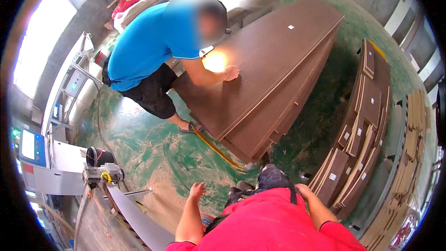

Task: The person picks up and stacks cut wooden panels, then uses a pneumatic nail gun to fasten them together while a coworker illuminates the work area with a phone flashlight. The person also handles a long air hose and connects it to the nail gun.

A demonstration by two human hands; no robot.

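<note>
Both forearms come up from the lower edge in red sleeves: the left hand (197,189) hangs free over the green floor (153,148) with its fingers loosely spread and nothing in it, while the right hand (303,189) sits low by the hip, and I cannot tell how far open it is. Just beyond the right hand a row of small brown panels (346,162) lies on the floor. Farther off, a large stack of brown boards (269,69) rests on the floor, where a person in a blue shirt (148,42) bends over it, one hand (231,72) flat on the top board.
</note>
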